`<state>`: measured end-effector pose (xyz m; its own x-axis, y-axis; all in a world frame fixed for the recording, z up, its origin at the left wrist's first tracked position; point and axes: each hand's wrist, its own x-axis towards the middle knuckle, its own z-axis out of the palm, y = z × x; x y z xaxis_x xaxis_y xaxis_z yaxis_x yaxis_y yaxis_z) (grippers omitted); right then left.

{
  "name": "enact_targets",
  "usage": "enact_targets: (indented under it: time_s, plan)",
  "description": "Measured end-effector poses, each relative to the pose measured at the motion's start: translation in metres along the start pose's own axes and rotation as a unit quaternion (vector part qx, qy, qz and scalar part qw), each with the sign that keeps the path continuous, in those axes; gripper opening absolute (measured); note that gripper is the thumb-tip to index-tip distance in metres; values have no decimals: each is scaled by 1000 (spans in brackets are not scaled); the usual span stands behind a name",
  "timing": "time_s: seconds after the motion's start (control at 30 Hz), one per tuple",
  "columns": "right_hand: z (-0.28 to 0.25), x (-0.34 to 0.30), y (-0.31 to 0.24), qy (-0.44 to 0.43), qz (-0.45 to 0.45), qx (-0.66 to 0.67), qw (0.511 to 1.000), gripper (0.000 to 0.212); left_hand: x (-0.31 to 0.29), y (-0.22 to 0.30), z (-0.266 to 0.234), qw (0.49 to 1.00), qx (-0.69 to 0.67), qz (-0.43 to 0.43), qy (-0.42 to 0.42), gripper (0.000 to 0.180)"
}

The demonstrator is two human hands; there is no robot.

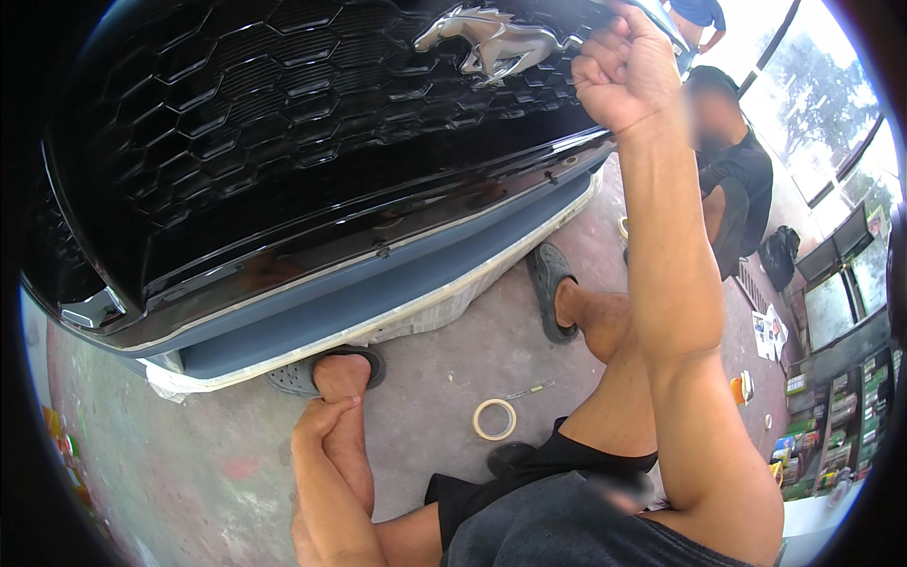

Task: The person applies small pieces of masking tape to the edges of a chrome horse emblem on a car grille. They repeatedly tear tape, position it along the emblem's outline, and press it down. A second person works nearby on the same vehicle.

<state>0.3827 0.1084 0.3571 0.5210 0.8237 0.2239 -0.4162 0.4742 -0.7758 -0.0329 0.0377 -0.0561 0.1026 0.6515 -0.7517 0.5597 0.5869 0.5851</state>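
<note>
Raised at the right of the car's black honeycomb grille (274,104), my right hand (628,76) is closed in a curled grip against the front end. What its fingers hold, if anything, is hidden. Just left of it sits a silver horse-shaped emblem (496,42). Below the grille runs a dull grey-blue bumper section (378,288), its lower edge lined with masking tape and paper (430,314). My left hand (326,418) is wrapped round my left ankle (342,378), low beside the bumper's taped edge.
A masking tape roll (494,438) and a thin pen-like tool (529,389) lie on the concrete floor. One person (751,175) crouches to the right; another (699,11) is farther back. A black bag (779,255), printed paper (770,333) and stocked shelves (846,416) stand right.
</note>
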Motion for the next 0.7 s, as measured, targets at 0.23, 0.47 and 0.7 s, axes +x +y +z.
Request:
enact_targets:
  time_s: [0.23,0.47,0.7]
  plan:
    - [11,-11,9,-52,-11,-6,999,34,3,-1,-1,1000,18,-1,-3,94]
    - [26,-22,17,-63,-12,21,998,35,2,0,-3,1000,3,-5,-12,99]
    - [28,-50,13,-72,-3,-19,997,34,5,-5,-2,1000,17,6,5,93]
